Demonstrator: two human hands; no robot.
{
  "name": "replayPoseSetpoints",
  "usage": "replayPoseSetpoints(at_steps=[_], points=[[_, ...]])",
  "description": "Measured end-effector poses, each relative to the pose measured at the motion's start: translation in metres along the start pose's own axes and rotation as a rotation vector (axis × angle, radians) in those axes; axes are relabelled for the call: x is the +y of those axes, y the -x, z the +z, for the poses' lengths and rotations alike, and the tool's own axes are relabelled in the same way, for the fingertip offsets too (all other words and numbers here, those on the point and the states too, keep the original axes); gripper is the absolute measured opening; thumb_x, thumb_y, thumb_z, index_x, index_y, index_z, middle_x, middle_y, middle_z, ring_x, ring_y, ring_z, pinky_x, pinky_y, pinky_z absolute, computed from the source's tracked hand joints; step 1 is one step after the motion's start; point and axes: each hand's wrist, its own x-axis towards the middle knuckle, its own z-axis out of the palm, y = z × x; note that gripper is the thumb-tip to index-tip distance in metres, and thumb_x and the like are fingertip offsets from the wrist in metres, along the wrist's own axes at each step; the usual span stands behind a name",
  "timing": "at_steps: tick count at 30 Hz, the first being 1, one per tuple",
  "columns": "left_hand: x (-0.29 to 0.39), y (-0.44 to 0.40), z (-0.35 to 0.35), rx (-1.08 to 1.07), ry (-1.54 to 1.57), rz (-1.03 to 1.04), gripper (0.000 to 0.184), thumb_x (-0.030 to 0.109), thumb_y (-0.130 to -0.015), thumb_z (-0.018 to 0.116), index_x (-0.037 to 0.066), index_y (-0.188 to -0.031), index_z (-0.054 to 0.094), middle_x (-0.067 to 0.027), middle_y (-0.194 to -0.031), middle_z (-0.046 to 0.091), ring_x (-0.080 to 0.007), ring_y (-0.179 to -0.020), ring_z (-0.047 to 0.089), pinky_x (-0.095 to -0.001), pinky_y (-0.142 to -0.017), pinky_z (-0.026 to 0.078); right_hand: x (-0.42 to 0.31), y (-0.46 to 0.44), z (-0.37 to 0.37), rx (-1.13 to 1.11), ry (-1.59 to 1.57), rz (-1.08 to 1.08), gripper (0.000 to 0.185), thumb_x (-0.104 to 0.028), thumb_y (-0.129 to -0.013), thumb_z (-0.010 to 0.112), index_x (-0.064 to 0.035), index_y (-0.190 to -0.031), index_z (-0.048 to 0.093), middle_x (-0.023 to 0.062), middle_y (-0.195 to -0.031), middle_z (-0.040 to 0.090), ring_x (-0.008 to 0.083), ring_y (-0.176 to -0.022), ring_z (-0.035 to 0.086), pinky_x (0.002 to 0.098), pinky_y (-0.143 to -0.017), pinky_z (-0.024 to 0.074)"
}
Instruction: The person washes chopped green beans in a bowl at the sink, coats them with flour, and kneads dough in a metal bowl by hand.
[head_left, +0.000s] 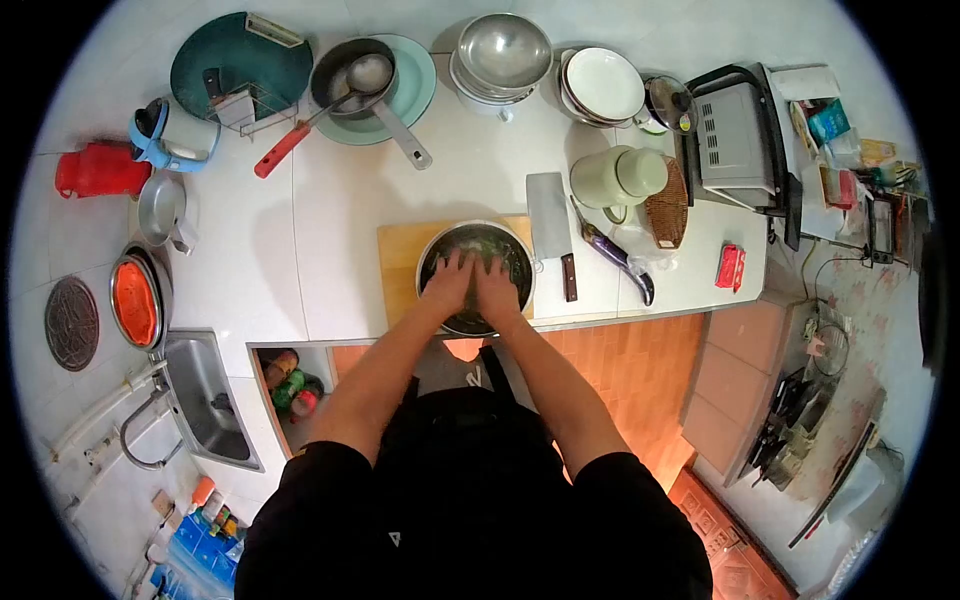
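Note:
A round metal bowl (427,300) stands on the wooden cutting board (398,262) at the counter's front edge. Dark green, wet-looking contents (478,238) fill it; their exact kind is hard to make out. Both my hands reach down into the bowl side by side. The fingers of my left hand (449,284) are stretched forward and slightly apart on the greens. Close beside it, my right hand (495,288) lies with its fingers extended the same way. To the right of the board lie a cleaver (548,215) and a purple eggplant (608,246).
A green thermos jug (600,178) and a wicker basket (666,210) stand farther right, near a toaster oven (735,140). Pans (335,70), metal bowls (505,50) and plates (605,85) line the back wall. The sink (205,385) is at the left.

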Motion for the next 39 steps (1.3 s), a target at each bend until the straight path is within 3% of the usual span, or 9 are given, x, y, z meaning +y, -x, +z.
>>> replayPoseSetpoints(at_steps=[4, 12, 18, 20, 24, 26, 32, 35, 39], points=[[0.0, -0.001, -0.002, -0.13, 0.152, -0.096, 0.096, -0.003, -0.069, 0.074, 0.01, -0.151, 0.024, -0.0256, -0.154, 0.018, -0.0475, -0.134, 0.035, -0.0478, -0.106, 0.043, 0.005, -0.005, 0.0, -0.043, -0.207, 0.033, 0.055, -0.005, -0.078, 0.068, -0.0048, -0.129, 0.046, 0.0246, -0.132, 0.047, 0.0427, -0.103, 0.06, 0.0471, -0.076, 0.056], [-0.002, 0.0, 0.015, 0.287, 0.388, -0.143, 0.05, 0.003, -0.076, 0.065, 0.005, -0.125, 0.056, -0.0258, -0.122, 0.056, -0.0436, -0.11, 0.058, -0.0484, -0.091, 0.05, 0.016, -0.001, -0.014, 0.024, -0.425, -0.04, 0.042, -0.01, -0.077, 0.068, -0.0034, -0.115, 0.054, 0.025, -0.087, 0.066, 0.0426, -0.088, 0.065, 0.052, -0.075, 0.0522], [0.0, 0.004, 0.006, 0.314, 0.404, -0.202, 0.049, 0.007, -0.077, 0.066, 0.001, -0.124, 0.056, -0.0273, -0.113, 0.062, -0.0433, -0.104, 0.061, -0.0506, -0.087, 0.051, 0.022, -0.001, -0.025, -0.002, -0.395, 0.015, 0.044, -0.011, -0.077, 0.066, -0.0055, -0.119, 0.054, 0.0252, -0.094, 0.067, 0.0427, -0.087, 0.066, 0.0524, -0.076, 0.0525], [0.009, 0.004, -0.007, 0.103, 0.534, -0.39, 0.053, 0.009, -0.079, 0.066, -0.003, -0.128, 0.05, -0.0303, -0.113, 0.061, -0.0447, -0.104, 0.06, -0.0518, -0.088, 0.05, 0.026, -0.004, -0.011, 0.126, -0.394, -0.148, 0.049, -0.009, -0.076, 0.065, -0.0075, -0.123, 0.052, 0.0234, -0.101, 0.062, 0.0421, -0.088, 0.064, 0.0501, -0.074, 0.0534], [-0.003, -0.002, 0.018, 0.175, 0.435, -0.31, 0.062, 0.009, -0.078, 0.067, -0.005, -0.133, 0.043, -0.0312, -0.117, 0.058, -0.0461, -0.106, 0.059, -0.052, -0.089, 0.05, 0.021, 0.008, -0.031, 0.179, -0.422, -0.242, 0.057, -0.007, -0.075, 0.066, -0.0081, -0.129, 0.05, 0.0229, -0.114, 0.055, 0.0425, -0.097, 0.06, 0.0468, -0.079, 0.053], [-0.001, 0.006, 0.017, 0.3, 0.361, -0.201, 0.064, 0.008, -0.077, 0.065, -0.002, -0.136, 0.041, -0.0298, -0.128, 0.052, -0.0465, -0.11, 0.057, -0.0514, -0.09, 0.049, 0.017, 0.013, -0.044, 0.18, -0.471, -0.268, 0.061, -0.004, -0.071, 0.064, -0.0082, -0.13, 0.05, 0.023, -0.128, 0.051, 0.0405, -0.117, 0.051, 0.0489, -0.093, 0.0465], [0.016, 0.035, -0.007, 0.307, 0.254, -0.093, 0.077, 0.004, -0.072, 0.07, 0.006, -0.142, 0.04, -0.0272, -0.145, 0.038, -0.0478, -0.124, 0.045, -0.0488, -0.104, 0.042, 0.02, 0.021, -0.056, 0.274, -0.089, -0.316, 0.091, -0.027, -0.065, 0.08, -0.0141, -0.144, 0.038, 0.0207, -0.143, 0.04, 0.0445, -0.13, 0.039, 0.058, -0.102, 0.0363], [0.014, 0.04, 0.0, 0.338, -0.029, -0.012, 0.088, 0.004, -0.07, 0.072, 0.009, -0.148, 0.031, -0.0271, -0.15, 0.029, -0.0525, -0.128, 0.039, -0.0522, -0.106, 0.039, 0.014, 0.025, -0.045, 0.127, -0.069, -0.249, 0.107, -0.038, -0.058, 0.086, -0.0158, -0.147, 0.031, 0.0228, -0.148, 0.032, 0.0481, -0.132, 0.036, 0.0601, -0.103, 0.0361], [0.024, 0.039, -0.003, 0.132, 0.133, -0.116, 0.098, 0.006, -0.069, 0.074, 0.014, -0.152, 0.023, -0.0277, -0.153, 0.021, -0.0544, -0.132, 0.033, -0.0543, -0.108, 0.036, 0.008, 0.019, -0.022, 0.009, -0.067, -0.175, 0.102, -0.03, -0.062, 0.085, -0.016, -0.147, 0.031, 0.0243, -0.147, 0.032, 0.0462, -0.133, 0.035, 0.0587, -0.097, 0.0436]])
